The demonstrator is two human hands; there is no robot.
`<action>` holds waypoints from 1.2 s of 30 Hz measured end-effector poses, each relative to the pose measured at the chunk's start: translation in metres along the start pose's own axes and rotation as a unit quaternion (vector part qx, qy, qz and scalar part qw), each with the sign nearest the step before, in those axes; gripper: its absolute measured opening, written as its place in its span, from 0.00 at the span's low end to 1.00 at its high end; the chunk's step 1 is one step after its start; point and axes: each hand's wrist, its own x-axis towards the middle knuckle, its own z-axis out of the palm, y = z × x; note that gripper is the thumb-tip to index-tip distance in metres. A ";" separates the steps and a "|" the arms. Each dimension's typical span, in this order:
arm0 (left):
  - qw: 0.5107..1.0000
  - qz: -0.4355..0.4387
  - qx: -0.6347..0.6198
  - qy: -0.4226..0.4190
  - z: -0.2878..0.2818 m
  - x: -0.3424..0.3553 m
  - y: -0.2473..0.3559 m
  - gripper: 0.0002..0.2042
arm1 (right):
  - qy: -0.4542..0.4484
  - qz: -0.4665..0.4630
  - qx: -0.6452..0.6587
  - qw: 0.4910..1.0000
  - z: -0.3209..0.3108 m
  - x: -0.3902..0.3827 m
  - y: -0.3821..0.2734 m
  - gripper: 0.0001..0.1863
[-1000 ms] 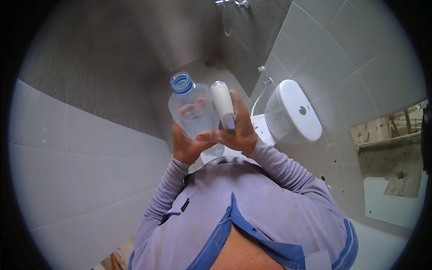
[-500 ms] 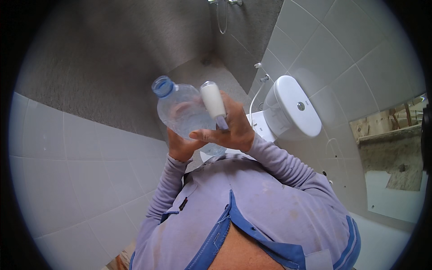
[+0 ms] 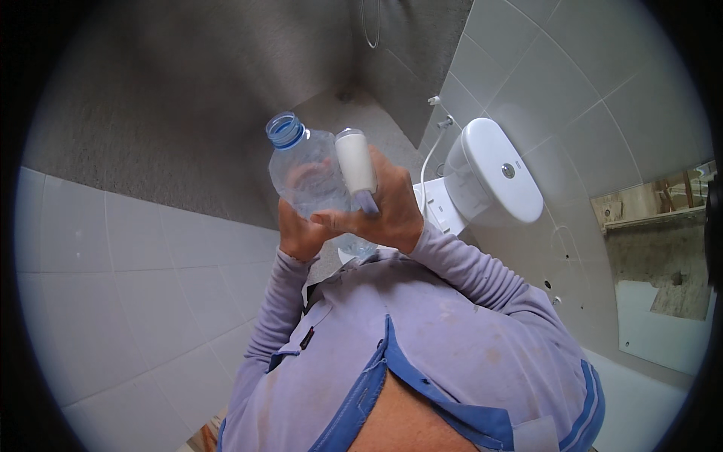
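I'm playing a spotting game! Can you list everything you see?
Bottle: 1, clear, centre
Tube: 1, white, right of bottle
Toilet: 1, white, right of centre
Hose: 1, white, by toilet
Loop: 1, silvery, top
Tiled walls: 2, pale grey, both sides
Rough wall: 1, dark grey, upper left
Floor: 1, grey, beyond bottle
Mirror-like panel: 1, mixed, right edge
Shirt: 1, lilac, blue trim, bottom
Left hand: 1, bare, on bottle
Right hand: 1, bare, on tube

Shows glossy plastic in bottle | smooth plastic in white cylinder | glossy cistern lid, right | rough matt wall, far left | matt cloth shirt, near
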 end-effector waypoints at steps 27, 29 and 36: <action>0.883 -0.120 -0.255 -0.376 -0.011 -0.001 -0.018 0.45 | -0.621 -0.038 -0.132 0.772 -0.077 0.070 -0.051 0.68; 0.866 -0.130 -0.246 -0.415 -0.009 -0.001 -0.032 0.47 | -0.631 -0.023 -0.101 0.769 -0.077 0.063 -0.047 0.66; 0.883 -0.112 -0.229 -0.395 -0.001 -0.011 -0.046 0.43 | -0.619 -0.023 -0.091 0.780 -0.071 0.045 -0.030 0.55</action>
